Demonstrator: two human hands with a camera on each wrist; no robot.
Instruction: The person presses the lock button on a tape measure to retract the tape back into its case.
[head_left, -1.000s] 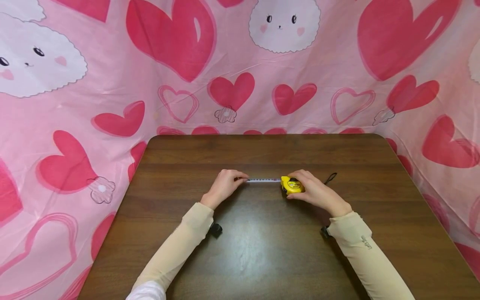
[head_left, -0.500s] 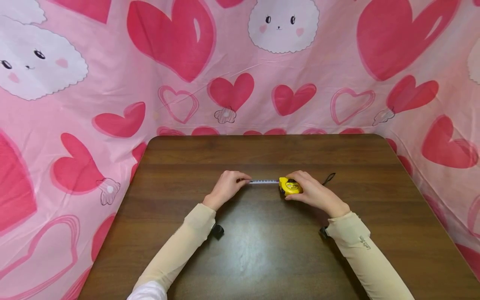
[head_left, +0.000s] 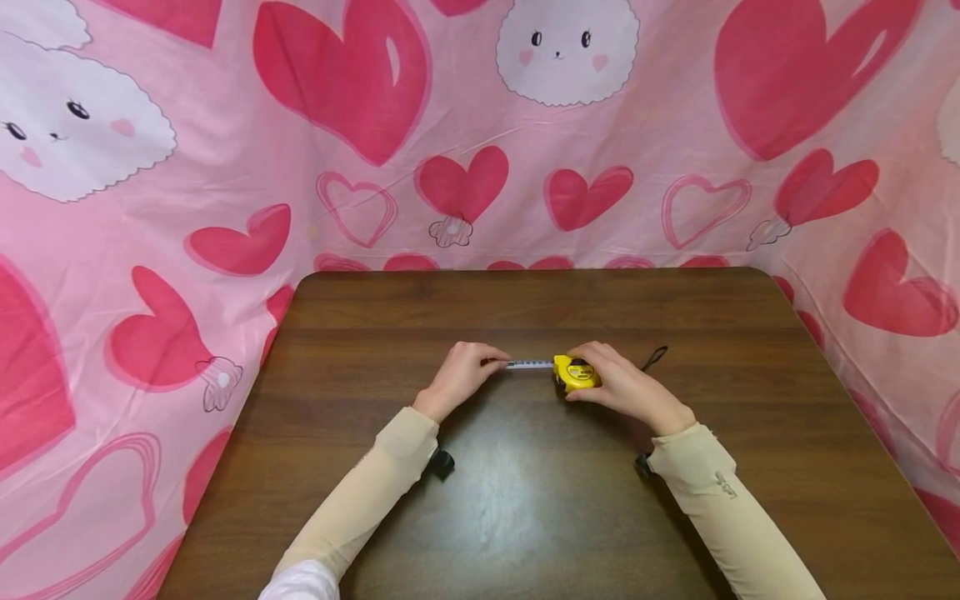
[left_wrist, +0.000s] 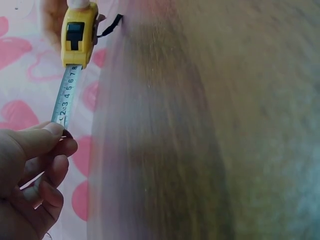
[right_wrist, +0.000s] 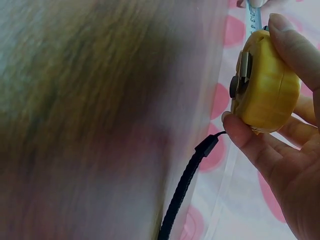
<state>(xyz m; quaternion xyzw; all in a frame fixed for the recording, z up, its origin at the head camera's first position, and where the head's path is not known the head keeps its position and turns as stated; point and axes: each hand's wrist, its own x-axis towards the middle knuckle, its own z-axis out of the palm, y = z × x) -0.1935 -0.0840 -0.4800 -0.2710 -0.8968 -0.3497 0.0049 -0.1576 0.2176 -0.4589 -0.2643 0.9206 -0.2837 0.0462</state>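
A yellow tape measure (head_left: 574, 374) is held in my right hand (head_left: 626, 387), fingers and thumb around its case. From its mouth a short length of white blade (head_left: 532, 364) runs left to my left hand (head_left: 459, 375). There the thumb and forefinger pinch the blade's end; the end hook is mostly hidden. In the left wrist view the blade (left_wrist: 66, 95) shows numbers up to about 8 at the case. A black wrist strap (right_wrist: 182, 192) hangs from the case in the right wrist view.
Both hands are over a brown wooden table (head_left: 495, 517). A pink curtain (head_left: 525, 133) with hearts and white faces stands behind and beside it. Small black cameras (head_left: 442, 462) sit at the wrists.
My left hand has moved right and my right hand slightly left. The stretch of blade between them has grown shorter.
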